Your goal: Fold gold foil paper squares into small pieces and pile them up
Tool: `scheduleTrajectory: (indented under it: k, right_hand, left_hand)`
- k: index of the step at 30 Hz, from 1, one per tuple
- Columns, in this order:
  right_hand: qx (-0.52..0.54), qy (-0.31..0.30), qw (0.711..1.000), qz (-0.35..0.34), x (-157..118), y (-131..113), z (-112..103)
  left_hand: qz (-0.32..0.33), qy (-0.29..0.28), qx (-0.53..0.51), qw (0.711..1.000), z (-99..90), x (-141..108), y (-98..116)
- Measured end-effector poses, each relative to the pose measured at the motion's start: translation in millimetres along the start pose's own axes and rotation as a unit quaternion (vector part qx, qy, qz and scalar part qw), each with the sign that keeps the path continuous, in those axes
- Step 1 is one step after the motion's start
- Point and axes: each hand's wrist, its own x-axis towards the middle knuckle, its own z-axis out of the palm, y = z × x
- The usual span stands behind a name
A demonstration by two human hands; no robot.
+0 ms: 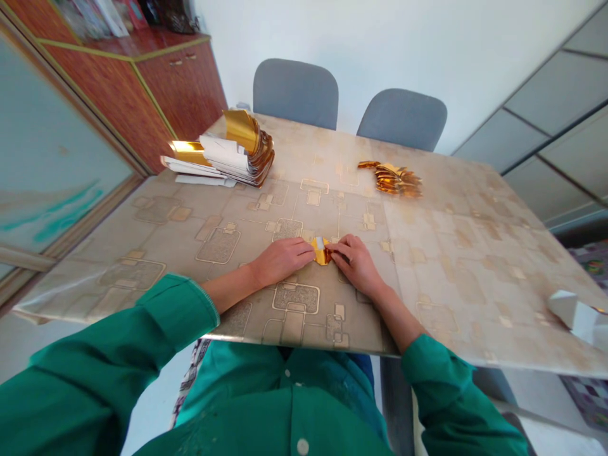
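Observation:
A small folded piece of gold foil paper (322,251) with a white patch on top lies on the table's patterned cover (441,253), near the front edge. My left hand (280,261) and my right hand (356,265) press in on it from either side, fingertips touching it. Beyond my hands, a stack of long white-backed gold strips (237,152) curls at the far left of the table. A heap of folded gold pieces (392,178) lies farther back, to the right of centre.
A white folded object (572,318) sits at the table's right edge. Grey chairs (295,94) stand behind the far side. A wooden cabinet (185,82) stands at back left, and a glass-fronted panel (57,145) runs along the left.

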Motion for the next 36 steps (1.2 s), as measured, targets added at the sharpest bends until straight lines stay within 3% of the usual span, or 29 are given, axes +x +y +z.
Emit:
scheduleTrajectory:
  k: [8, 14, 23, 29, 36]
  right_hand:
    - [-0.016, -0.014, 0.999, -0.033, 0, 3, -3]
    - [-0.026, -0.01, 0.999, -0.032, 2, 5, -3]
    - [-0.04, -0.019, 0.994, -0.096, 1, -1, -7]
    - [-0.075, -0.031, 0.991, -0.109, 0, -2, -10]
    - [-0.079, -0.027, 0.994, -0.073, 2, -5, -6]
  left_hand:
    - [0.022, 0.022, -0.036, 0.999, 0.8, 2, -6]
    - [0.032, 0.017, -0.004, 0.999, -0.4, 1, -8]
    - [0.033, 0.033, 0.019, 0.999, 2.4, 0, -7]
    - [-0.013, 0.059, 0.013, 0.998, 8.7, -2, -4]
    - [-0.067, 0.058, -0.08, 0.993, 5.8, -2, 3]
